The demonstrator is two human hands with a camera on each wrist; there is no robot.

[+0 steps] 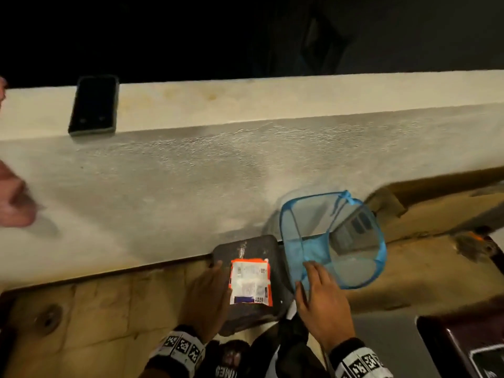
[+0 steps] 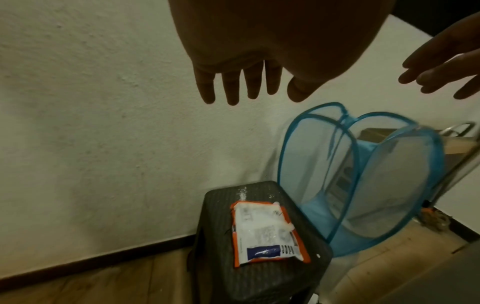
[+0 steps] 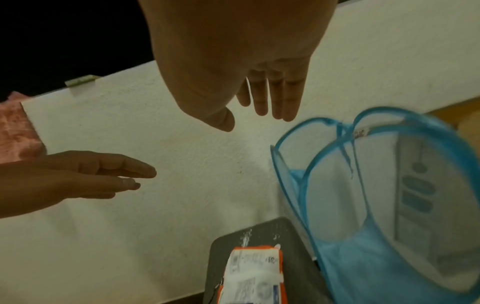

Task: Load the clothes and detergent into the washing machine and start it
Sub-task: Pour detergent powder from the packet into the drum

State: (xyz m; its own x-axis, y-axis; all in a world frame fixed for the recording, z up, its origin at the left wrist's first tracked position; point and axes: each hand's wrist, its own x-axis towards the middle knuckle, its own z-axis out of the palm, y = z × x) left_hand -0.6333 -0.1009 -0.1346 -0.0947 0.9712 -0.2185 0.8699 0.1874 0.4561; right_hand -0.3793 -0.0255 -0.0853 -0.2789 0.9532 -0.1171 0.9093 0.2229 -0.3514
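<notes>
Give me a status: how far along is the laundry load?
Done: the blue mesh hamper looks empty, so the clothes seem to be out of it; whether they reached the machine is not shown. In hand: nothing. The left hand and right hand hover open above the detergent packet, which lies on the dark stool. Left: picking up and adding the detergent, then starting the machine.
</notes>
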